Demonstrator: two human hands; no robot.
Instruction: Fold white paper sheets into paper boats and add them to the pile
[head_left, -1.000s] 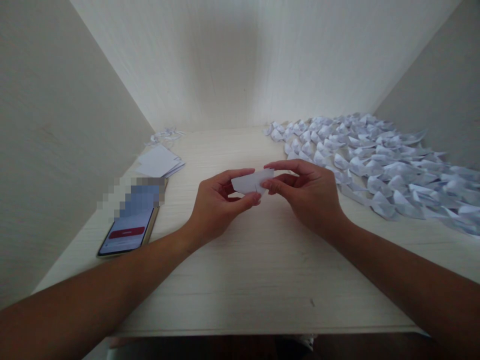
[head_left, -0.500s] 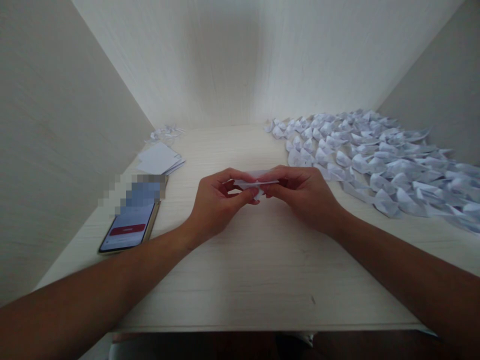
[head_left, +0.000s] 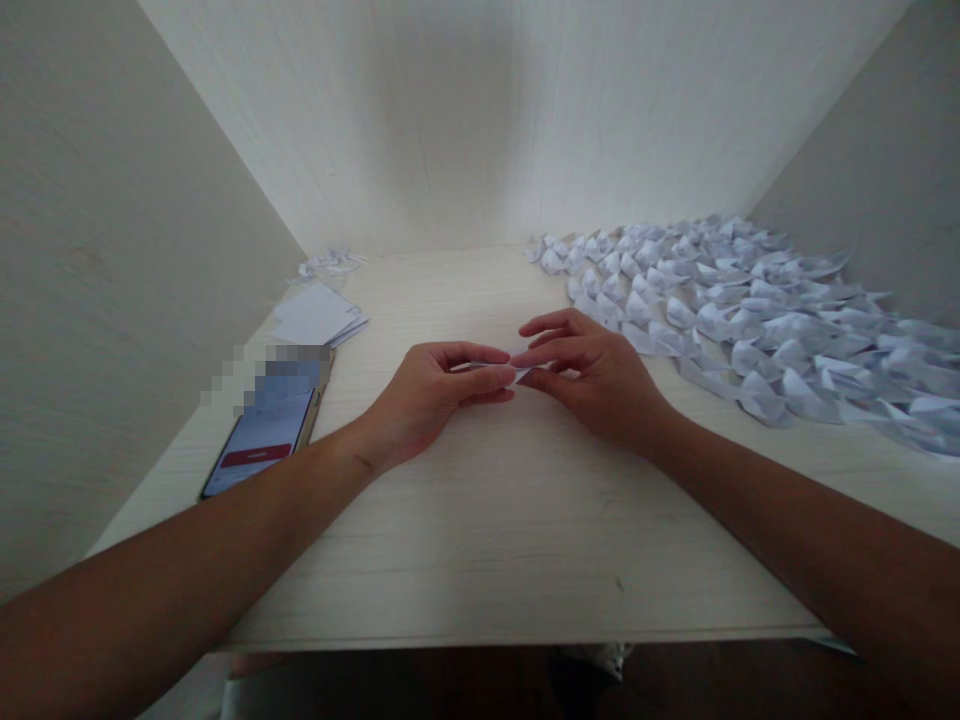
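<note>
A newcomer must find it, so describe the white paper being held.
Find the pale, wood-grained table and look to its middle, where the left hand and right hand meet. Between them is a small white paper piece, seen nearly edge-on. Unlike the folded white paper shapes at right and flat white paper sheets at left, it alone is held.

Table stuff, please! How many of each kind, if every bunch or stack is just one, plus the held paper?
Phone: 1
Stack of flat paper: 1
Bunch of white scraps: 1
Bunch of folded papers: 1
Held paper: 1
Total: 5
</note>
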